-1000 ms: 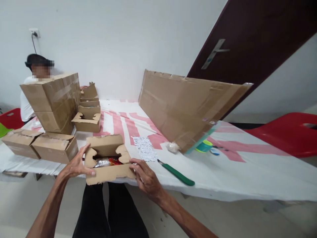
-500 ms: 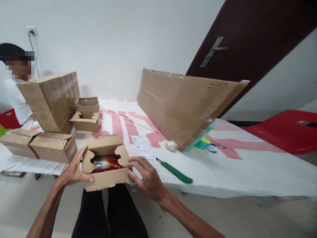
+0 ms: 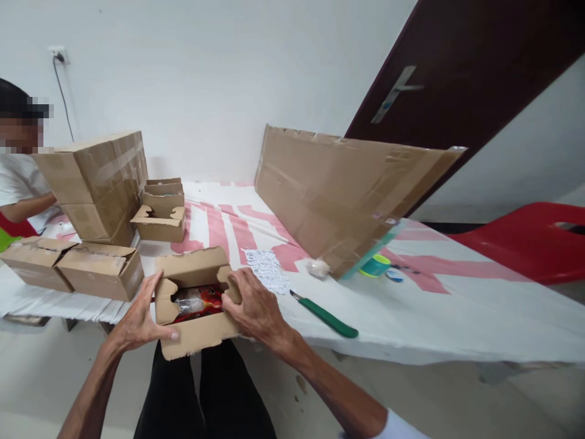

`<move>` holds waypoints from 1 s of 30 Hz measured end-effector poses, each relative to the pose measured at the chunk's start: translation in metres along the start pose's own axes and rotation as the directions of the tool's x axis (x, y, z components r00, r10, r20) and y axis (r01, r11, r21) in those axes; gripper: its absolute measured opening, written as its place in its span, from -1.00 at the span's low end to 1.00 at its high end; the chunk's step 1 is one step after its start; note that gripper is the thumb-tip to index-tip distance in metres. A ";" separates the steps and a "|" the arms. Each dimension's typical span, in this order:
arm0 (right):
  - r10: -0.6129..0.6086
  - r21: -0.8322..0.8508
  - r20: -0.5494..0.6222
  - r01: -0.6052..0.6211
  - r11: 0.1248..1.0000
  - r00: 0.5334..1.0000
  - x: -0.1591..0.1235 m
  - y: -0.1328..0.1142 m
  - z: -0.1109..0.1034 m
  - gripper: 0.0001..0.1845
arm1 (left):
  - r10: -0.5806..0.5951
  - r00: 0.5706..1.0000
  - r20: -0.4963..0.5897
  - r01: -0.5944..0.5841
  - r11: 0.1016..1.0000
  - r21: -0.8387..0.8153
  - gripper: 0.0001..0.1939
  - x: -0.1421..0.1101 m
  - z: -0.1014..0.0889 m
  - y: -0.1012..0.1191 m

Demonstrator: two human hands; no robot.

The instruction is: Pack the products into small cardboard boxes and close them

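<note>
A small open cardboard box (image 3: pixel 194 268) rests at the near edge of the table (image 3: pixel 411 317), over my lap. Inside it lies a red and clear packet (image 3: pixel 198 300). My left hand (image 3: pixel 139 317) grips the box's left side, thumb along the front flap. My right hand (image 3: pixel 253 308) presses on the box's right flap, fingers curled over it. A green-handled knife (image 3: pixel 325 317) lies just right of my right hand, and a white printed sheet (image 3: pixel 267 270) lies behind it.
Two closed cartons (image 3: pixel 73 268) lie at the left, a large taped carton (image 3: pixel 98 183) and small open boxes (image 3: pixel 161 213) behind them. A long cardboard sheet (image 3: pixel 338 195) leans at mid-table. A teal tape roll (image 3: pixel 375 266) and red chair (image 3: pixel 534 241) sit right. Another person (image 3: pixel 18 177) sits at far left.
My right hand has moved left from the box's front corner onto its right flap. The box has tipped slightly toward me. The person at left has shifted leftward.
</note>
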State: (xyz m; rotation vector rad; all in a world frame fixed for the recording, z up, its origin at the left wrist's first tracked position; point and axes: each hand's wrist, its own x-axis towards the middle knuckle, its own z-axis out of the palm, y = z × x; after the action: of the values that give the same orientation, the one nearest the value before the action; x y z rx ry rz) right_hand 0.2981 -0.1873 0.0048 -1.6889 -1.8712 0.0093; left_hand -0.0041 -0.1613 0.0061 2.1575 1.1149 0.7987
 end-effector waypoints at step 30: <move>-0.119 0.252 -0.264 0.187 0.949 0.957 -0.042 0.011 0.018 -0.66 | -0.182 0.982 -0.047 0.155 0.923 -0.352 -0.11 -0.020 0.008 0.006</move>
State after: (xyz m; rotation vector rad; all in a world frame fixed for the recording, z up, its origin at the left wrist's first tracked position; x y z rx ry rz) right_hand 0.3000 -0.2165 -0.0322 -1.2904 -1.7212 -0.0033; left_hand -0.0051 -0.1832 0.0000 1.7266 1.0891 0.9301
